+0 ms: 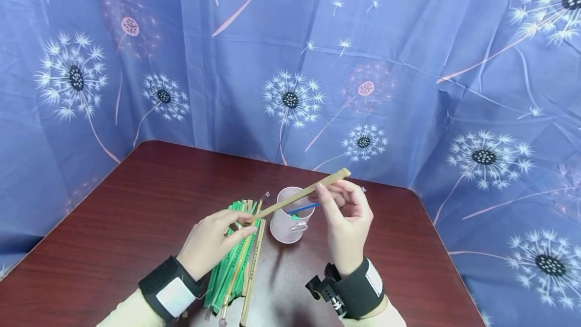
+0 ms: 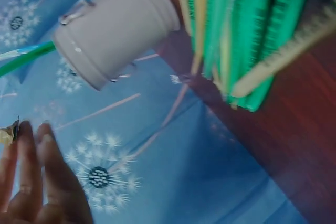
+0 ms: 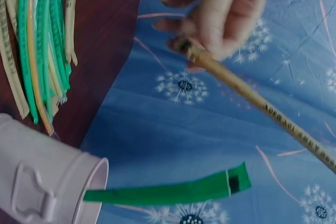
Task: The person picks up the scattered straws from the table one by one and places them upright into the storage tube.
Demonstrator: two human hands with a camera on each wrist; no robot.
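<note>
My left hand [image 1: 213, 241] pinches the lower end of a long, thin tan stick [image 1: 297, 196] with dark printing along it. My right hand [image 1: 349, 211] pinches the same stick near its raised far end, so it slants up to the right above a pale pink bucket [image 1: 285, 228]. In the right wrist view, the left hand [image 3: 228, 14] has thumb and fingers at the stick's end. Under the left hand lies a bundle of green and tan printed sticks [image 1: 231, 266], partly hidden by it.
A green strip [image 3: 163, 188] juts from the bucket's mouth, and a blue stick [image 1: 303, 209] shows there too. Small metal handles sit on the bucket's sides. Behind the dark red table [image 1: 113, 226] hangs a blue dandelion-print curtain [image 1: 236, 90].
</note>
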